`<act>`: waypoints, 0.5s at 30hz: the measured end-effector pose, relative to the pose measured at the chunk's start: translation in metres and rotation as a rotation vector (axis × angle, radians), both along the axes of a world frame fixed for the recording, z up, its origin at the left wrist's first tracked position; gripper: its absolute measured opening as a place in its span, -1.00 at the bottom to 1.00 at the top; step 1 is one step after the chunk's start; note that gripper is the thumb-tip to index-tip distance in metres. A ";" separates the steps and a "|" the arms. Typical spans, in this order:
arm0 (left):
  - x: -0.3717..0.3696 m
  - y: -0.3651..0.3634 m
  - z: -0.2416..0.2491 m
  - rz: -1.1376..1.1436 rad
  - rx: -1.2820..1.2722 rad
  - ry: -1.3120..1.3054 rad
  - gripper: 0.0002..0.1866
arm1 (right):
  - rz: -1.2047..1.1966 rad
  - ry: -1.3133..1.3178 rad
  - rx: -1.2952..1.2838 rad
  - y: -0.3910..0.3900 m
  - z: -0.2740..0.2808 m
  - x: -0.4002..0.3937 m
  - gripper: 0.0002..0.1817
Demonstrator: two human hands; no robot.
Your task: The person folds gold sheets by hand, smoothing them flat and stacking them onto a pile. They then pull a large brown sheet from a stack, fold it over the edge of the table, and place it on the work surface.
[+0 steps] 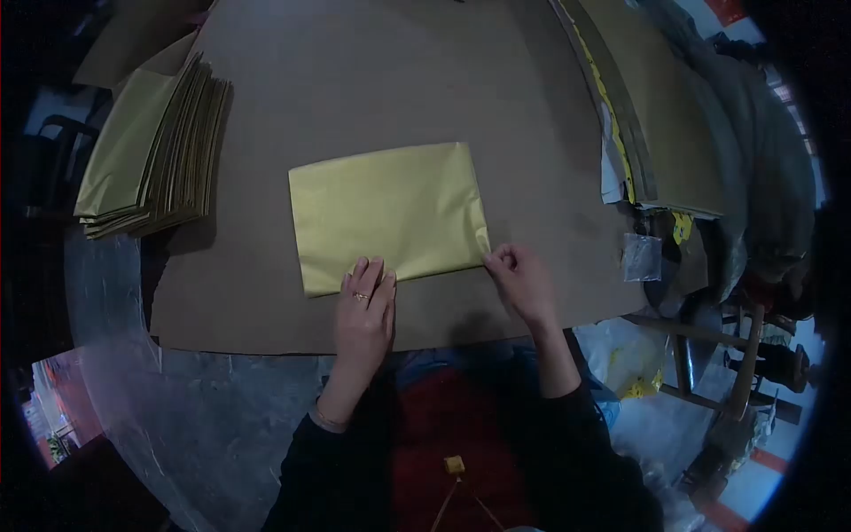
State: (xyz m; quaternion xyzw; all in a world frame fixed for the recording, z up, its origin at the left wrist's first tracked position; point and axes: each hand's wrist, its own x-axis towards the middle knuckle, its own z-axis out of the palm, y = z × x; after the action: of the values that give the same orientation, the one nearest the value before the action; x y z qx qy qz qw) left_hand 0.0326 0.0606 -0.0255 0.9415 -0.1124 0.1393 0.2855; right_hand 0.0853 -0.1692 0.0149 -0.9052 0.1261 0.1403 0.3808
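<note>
A flat yellow paper piece point(386, 217), folded and slightly creased near its right edge, lies on the brown cardboard-covered table point(399, 97). My left hand point(365, 306), with a ring on one finger, rests its fingertips on the paper's lower edge, fingers spread a little. At the lower right corner, my right hand point(521, 279) pinches the edge of the paper between thumb and index finger.
On the left of the table stands a thick stack of similar yellow folded papers point(177, 146). Large brown sheets point(665, 124) with a yellow strip lie at the right. Near them is a small clear plastic bag point(642, 257). A wooden stool point(749, 363) stands at the lower right.
</note>
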 end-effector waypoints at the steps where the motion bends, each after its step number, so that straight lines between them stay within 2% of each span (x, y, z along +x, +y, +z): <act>1: 0.000 0.000 0.000 0.005 0.003 -0.003 -0.74 | 0.006 0.057 -0.005 0.000 0.002 0.001 -0.67; 5: -0.001 0.000 0.002 0.008 0.004 -0.003 -0.75 | 0.043 0.081 0.003 0.000 0.004 0.003 -0.67; 7: -0.001 0.000 0.001 0.011 -0.010 0.001 -0.76 | 0.098 0.023 -0.140 0.000 0.001 0.002 -0.67; 10: 0.000 -0.001 0.003 0.019 -0.029 0.002 -0.77 | 0.214 0.041 -0.197 -0.004 -0.002 0.006 -0.67; 14: 0.000 -0.002 0.003 0.039 -0.059 0.001 -0.80 | 0.247 0.089 -0.368 0.002 0.000 0.006 -0.68; 15: 0.001 -0.001 0.004 0.037 -0.060 0.004 -0.80 | 0.284 0.008 -0.429 0.003 -0.004 0.004 -0.68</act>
State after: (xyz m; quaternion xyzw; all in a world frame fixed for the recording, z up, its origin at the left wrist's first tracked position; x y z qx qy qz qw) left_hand 0.0333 0.0593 -0.0217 0.9348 -0.0901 0.1462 0.3109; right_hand 0.0896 -0.1666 0.0113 -0.9734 0.0260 0.1660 0.1558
